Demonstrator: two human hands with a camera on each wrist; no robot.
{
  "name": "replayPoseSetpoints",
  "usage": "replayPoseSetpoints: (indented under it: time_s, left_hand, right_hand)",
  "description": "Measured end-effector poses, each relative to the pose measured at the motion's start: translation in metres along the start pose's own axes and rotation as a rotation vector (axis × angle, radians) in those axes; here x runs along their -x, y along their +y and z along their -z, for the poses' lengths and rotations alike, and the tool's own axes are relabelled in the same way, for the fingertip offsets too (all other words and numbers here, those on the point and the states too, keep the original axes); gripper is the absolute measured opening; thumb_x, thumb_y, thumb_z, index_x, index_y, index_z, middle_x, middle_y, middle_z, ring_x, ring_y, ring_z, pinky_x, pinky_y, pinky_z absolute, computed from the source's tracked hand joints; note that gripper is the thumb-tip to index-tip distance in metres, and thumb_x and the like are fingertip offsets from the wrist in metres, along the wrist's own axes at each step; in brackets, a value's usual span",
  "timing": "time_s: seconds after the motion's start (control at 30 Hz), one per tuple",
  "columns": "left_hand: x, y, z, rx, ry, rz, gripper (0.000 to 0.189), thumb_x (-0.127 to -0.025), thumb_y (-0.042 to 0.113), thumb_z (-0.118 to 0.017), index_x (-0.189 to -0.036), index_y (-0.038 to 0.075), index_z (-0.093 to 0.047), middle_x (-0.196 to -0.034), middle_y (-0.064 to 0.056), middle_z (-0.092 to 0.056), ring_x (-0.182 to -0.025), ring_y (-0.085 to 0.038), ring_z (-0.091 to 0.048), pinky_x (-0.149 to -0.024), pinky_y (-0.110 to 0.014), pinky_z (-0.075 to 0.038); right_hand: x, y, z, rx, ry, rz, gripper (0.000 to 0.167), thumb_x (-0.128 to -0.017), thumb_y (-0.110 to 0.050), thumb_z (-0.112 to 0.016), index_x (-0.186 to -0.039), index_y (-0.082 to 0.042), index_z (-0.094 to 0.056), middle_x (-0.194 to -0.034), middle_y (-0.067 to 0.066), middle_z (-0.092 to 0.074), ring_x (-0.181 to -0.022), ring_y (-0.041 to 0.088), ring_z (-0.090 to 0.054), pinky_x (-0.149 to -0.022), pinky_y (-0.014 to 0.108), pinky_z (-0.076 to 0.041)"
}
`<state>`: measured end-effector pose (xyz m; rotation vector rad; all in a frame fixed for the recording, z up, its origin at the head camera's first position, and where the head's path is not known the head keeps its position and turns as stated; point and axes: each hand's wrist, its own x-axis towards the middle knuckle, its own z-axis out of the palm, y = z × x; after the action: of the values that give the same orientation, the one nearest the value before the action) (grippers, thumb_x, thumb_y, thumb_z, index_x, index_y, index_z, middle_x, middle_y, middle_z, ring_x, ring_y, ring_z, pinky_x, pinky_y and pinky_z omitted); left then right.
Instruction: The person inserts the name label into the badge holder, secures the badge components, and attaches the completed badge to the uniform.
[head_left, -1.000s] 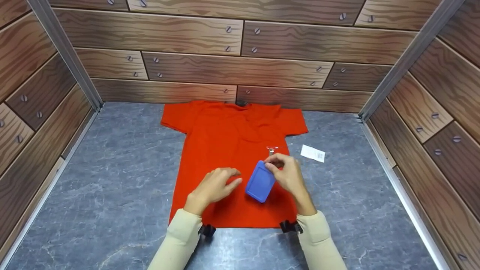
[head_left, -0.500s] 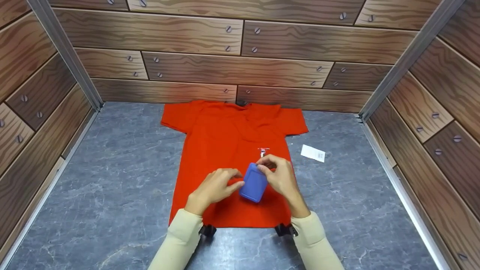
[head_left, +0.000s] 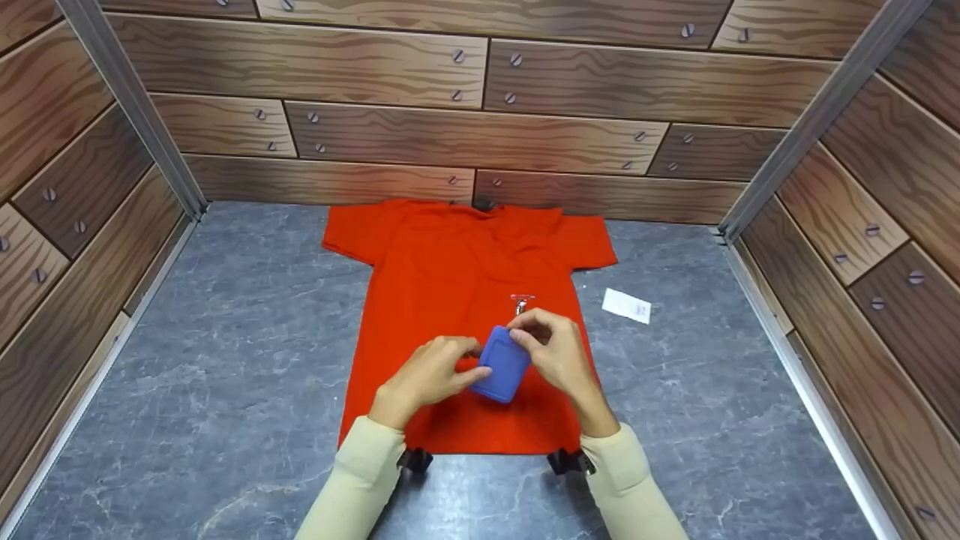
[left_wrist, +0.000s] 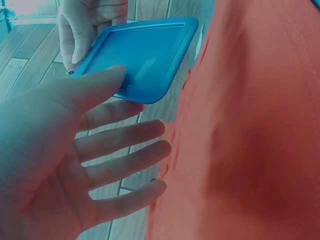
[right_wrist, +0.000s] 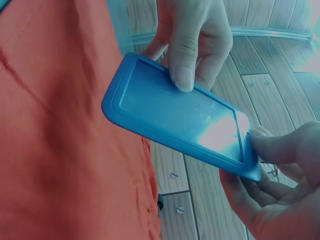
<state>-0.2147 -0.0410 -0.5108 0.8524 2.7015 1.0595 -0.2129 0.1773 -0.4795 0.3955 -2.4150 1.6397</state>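
A blue badge holder (head_left: 504, 369) with a rimmed clear window is held tilted over the lower part of an orange-red T-shirt (head_left: 435, 285). My right hand (head_left: 556, 352) pinches its top end between thumb and fingers. At the opposite long edge, my left hand (head_left: 426, 373) has its thumb on the window face and its index finger behind, while the other fingers spread loosely below, as the left wrist view shows. Beyond the right fingers a small metal clip (head_left: 520, 304) with a clear strap sticks out. The right wrist view shows the holder's window (right_wrist: 170, 107) catching a bright reflection.
The T-shirt lies flat on a grey marbled surface (head_left: 247, 337), its collar near the back wall. To its right lies a white printed label (head_left: 626, 306). Wood-patterned panels (head_left: 390, 135) with metal corner posts enclose the back and both sides.
My right hand has moved left with the badge holder, bringing it to the left hand. The left thumb and index finger have taken hold of its edge. The shirt and label stay put.
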Motion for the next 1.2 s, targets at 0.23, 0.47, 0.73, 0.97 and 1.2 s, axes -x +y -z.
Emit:
replayPoseSetpoints:
  time_s: [0.23, 0.47, 0.73, 0.97, 1.2]
  left_hand:
    - [0.000, -0.001, 0.001, 0.008, 0.015, -0.027, 0.027, -0.098, 0.034, -0.072, -0.110, 0.010, -0.072, -0.106, -0.004, -0.077, -0.096, -0.020, -0.072, -0.088, -0.034, -0.060]
    - [0.002, -0.002, 0.005, 0.020, 0.107, -0.077, 0.015, -0.097, 0.020, -0.074, -0.106, 0.008, -0.072, -0.099, -0.006, -0.078, -0.086, -0.016, -0.073, -0.081, -0.035, -0.063]
    - [0.002, -0.005, 0.008, 0.017, 0.192, -0.109, 0.013, -0.098, 0.016, -0.071, -0.107, 0.008, -0.069, -0.098, -0.009, -0.078, -0.083, -0.019, -0.076, -0.078, -0.032, -0.064]
    - [0.001, -0.006, 0.010, -0.016, 0.254, -0.121, 0.014, -0.097, 0.016, -0.072, -0.108, 0.008, -0.072, -0.099, -0.009, -0.079, -0.085, -0.021, -0.076, -0.080, -0.034, -0.064]
    - [0.003, -0.007, 0.012, -0.029, 0.334, -0.152, 0.010, -0.093, 0.012, -0.076, -0.102, 0.007, -0.077, -0.093, -0.007, -0.078, -0.077, -0.018, -0.071, -0.078, -0.033, -0.064]
  right_hand:
    - [0.000, -0.003, -0.003, -0.032, -0.009, -0.017, 0.007, -0.091, 0.003, -0.073, -0.093, -0.003, -0.077, -0.093, 0.015, -0.076, -0.084, 0.024, -0.073, -0.075, 0.019, -0.057]
    - [-0.001, -0.002, -0.001, -0.059, -0.019, -0.015, 0.007, -0.092, 0.002, -0.073, -0.094, -0.003, -0.077, -0.094, 0.016, -0.076, -0.085, 0.024, -0.072, -0.075, 0.019, -0.057]
    - [-0.001, 0.001, 0.005, -0.003, -0.034, -0.013, 0.008, -0.095, -0.003, -0.072, -0.101, -0.007, -0.077, -0.100, 0.011, -0.077, -0.093, 0.024, -0.073, -0.081, 0.020, -0.057]
    - [-0.002, 0.002, 0.010, 0.031, -0.050, -0.030, 0.009, -0.096, -0.004, -0.071, -0.102, -0.008, -0.076, -0.101, 0.010, -0.077, -0.097, 0.024, -0.074, -0.083, 0.020, -0.057]
    - [-0.002, 0.003, 0.011, 0.059, -0.080, -0.030, 0.010, -0.096, -0.005, -0.071, -0.103, -0.010, -0.076, -0.103, 0.008, -0.076, -0.102, 0.023, -0.074, -0.086, 0.027, -0.060]
